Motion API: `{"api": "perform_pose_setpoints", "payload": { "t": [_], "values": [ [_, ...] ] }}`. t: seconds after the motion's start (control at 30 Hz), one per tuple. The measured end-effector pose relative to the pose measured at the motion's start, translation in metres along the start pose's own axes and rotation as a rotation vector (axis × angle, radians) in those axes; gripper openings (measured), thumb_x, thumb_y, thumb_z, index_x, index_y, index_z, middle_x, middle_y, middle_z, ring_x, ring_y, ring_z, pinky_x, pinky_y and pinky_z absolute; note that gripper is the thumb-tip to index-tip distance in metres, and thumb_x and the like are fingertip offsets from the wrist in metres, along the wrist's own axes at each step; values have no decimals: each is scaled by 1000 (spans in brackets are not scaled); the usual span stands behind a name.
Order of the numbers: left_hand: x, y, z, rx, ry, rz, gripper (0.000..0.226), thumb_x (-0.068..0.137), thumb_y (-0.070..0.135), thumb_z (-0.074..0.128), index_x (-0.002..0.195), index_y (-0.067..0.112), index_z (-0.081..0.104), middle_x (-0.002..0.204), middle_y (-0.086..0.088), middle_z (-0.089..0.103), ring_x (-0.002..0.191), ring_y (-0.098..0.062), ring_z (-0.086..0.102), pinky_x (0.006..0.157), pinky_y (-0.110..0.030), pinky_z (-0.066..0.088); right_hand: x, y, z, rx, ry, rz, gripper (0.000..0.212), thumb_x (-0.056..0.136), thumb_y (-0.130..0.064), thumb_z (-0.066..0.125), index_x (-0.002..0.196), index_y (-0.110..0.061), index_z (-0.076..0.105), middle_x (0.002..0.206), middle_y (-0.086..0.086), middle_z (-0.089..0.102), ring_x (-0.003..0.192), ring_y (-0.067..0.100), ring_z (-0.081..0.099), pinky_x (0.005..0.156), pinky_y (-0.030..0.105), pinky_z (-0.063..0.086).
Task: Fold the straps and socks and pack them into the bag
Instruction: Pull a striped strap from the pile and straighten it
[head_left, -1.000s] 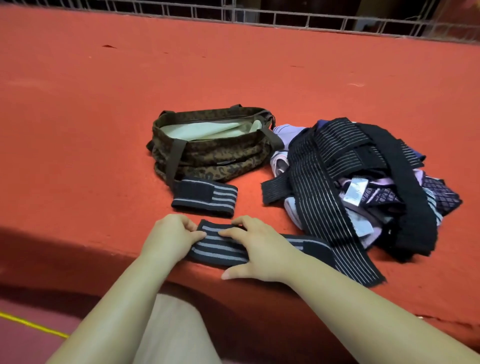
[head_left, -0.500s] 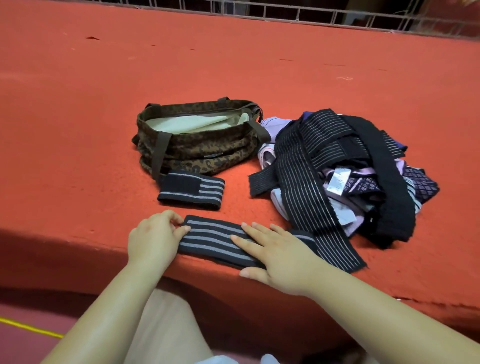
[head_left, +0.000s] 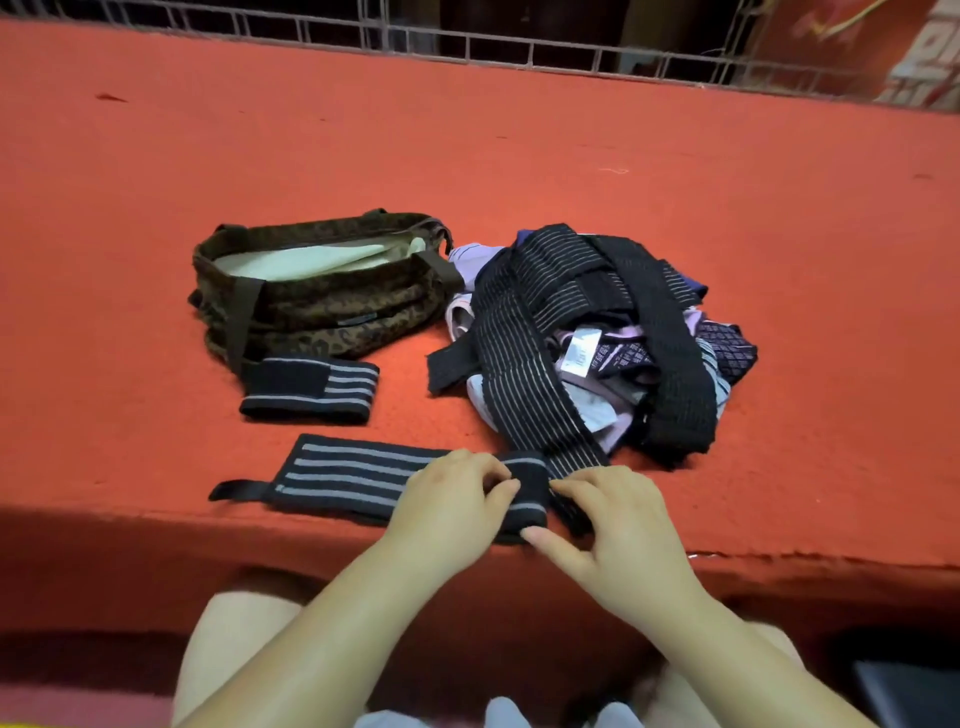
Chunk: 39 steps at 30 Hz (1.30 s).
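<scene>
pinching the right end of the striped strap (head_left: 358, 480), both hands, left hand (head_left: 452, 509) and right hand (head_left: 618, 525), curl round it at the red worktop (head_left: 519, 156) edge. folded strap (head_left: 310, 388) lies between it and the bag (head_left: 317, 291).

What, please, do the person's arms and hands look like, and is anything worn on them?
Both forearms are bare, with no sleeve in view. The left hand and the right hand wear no gloves, and no rings, watch or bracelet show. The fingernails look short and unpainted.
</scene>
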<state>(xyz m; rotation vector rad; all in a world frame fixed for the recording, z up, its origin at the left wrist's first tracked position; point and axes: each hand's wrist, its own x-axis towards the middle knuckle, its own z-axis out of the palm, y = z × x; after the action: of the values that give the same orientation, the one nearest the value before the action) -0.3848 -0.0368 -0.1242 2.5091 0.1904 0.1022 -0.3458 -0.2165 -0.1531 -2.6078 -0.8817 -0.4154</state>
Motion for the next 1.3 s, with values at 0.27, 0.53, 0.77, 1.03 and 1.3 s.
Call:
{"api": "perform_pose_setpoints", "payload": {
  "t": [0.27, 0.53, 0.77, 1.03, 1.3],
  "values": [
    [-2, -4, -11, -302, -14, -161, 38, 88, 59, 48, 75, 26, 63, 78, 11, 64, 84, -11, 61, 84, -34, 47, 1, -11, 3, 182, -130, -122, 65, 82, -62, 53, 132, -20, 54, 128, -7, 56, 117, 15, 51, 98, 41, 44],
    [-5, -54, -78, -617, 129, -346, 32, 82, 36, 69, 61, 12, 70, 60, 6, 67, 59, -2, 56, 66, -26, 42, 57, -76, 12, 272, -283, -321, 82, 83, -61, 49, 150, -22, 23, 155, 0, 29, 142, 20, 27, 116, 35, 21],
    [-7, -117, -104, -384, 190, -495, 36, 70, 48, 77, 72, 13, 72, 69, 0, 70, 72, -20, 63, 76, -37, 48, 85, -126, 41, 210, -413, -426, 81, 89, -54, 54, 152, -18, 17, 159, 4, 15, 146, 22, 14, 117, 36, 9],
    [3, -148, -101, -19, 75, -539, 26, 71, 52, 74, 72, 27, 69, 77, 11, 70, 87, -18, 65, 91, -39, 48, 97, -130, 53, 184, -450, -175, 60, 93, -54, 32, 144, -24, 38, 152, -3, 35, 142, 16, 25, 117, 36, 3],
    [17, -147, -108, -155, -129, -421, 18, 72, 21, 82, 81, 16, 67, 70, 5, 59, 66, -15, 59, 70, -27, 46, 104, -123, 48, 181, -458, 103, 71, 78, -55, 67, 136, -21, 45, 125, 2, 48, 119, 22, 45, 105, 34, 32]
  ]
}}
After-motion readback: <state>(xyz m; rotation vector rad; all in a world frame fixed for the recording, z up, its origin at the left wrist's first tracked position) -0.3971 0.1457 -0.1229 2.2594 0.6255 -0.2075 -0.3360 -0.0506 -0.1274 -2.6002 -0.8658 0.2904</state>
